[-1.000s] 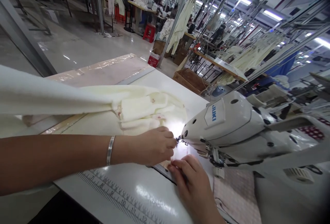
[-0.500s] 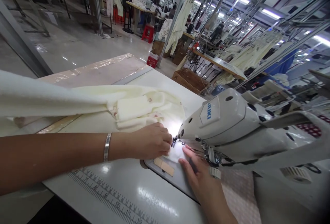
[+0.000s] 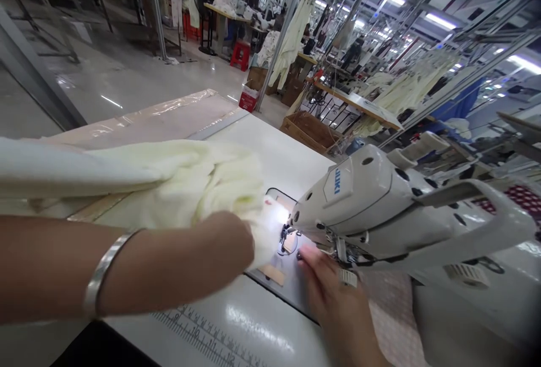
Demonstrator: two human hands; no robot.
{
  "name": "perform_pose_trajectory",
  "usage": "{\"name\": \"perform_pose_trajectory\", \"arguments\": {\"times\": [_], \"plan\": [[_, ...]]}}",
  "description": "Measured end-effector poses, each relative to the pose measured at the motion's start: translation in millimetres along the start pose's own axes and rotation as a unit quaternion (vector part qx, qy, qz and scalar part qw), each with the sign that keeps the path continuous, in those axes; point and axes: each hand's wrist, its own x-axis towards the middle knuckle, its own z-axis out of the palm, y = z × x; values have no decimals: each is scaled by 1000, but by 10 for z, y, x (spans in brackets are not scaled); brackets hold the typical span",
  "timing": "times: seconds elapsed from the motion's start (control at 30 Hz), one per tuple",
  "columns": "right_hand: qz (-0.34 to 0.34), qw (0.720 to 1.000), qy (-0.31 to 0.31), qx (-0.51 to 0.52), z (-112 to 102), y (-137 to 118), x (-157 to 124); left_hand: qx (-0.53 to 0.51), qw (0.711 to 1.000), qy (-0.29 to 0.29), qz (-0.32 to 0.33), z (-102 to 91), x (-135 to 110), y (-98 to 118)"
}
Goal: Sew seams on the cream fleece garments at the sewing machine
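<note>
My left hand point(image 3: 226, 246), smeared by motion, presses against the cream garment point(image 3: 169, 186) left of the needle; its fingers are hidden. The garment lies bunched on the white table, its near right edge beside the presser foot point(image 3: 285, 234). The sewing machine point(image 3: 359, 198) has its lamp lit over the needle area. My right hand point(image 3: 329, 285) rests right of the presser foot, with its fingers closed together. A small dark tip shows at the fingertips, too little to name. A thin dark loop, perhaps thread, lies near the foot.
A printed ruler scale point(image 3: 203, 339) runs along the table's near edge. Pinkish material under clear film point(image 3: 156, 116) covers the far left side. Beyond are a cardboard box point(image 3: 310, 130), a red stool point(image 3: 240, 54) and a metal post point(image 3: 281, 34).
My left hand and the garment have shifted left, away from the needle, uncovering the plate around the presser foot. The garment is more bunched. My right hand stays nearly in place, its fingers drawn closer together.
</note>
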Motion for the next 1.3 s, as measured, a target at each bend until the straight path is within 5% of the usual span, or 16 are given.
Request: {"name": "perform_pose_trajectory", "arguments": {"times": [0.17, 0.33, 0.47, 0.67, 1.1, 1.3], "plan": [[-77, 988, -44, 128, -73, -262, 132, 2, 987, 41, 156, 26, 42, 163], [-19, 999, -14, 23, -39, -263, 114, -45, 989, 16, 140, 214, 118, -19], [-88, 994, -24, 62, 11, -367, 148, -85, 986, 5, 143, 226, 148, -106], [-28, 990, -76, 114, 126, -508, 194, -127, 977, -21, 169, 194, 212, -228], [-52, 987, -80, 128, 68, -420, 68, -82, 981, 35, 173, 284, 152, -150], [-5, 990, -100, 104, 107, -331, 46, -77, 975, 67, 195, 328, 257, -260]]}}
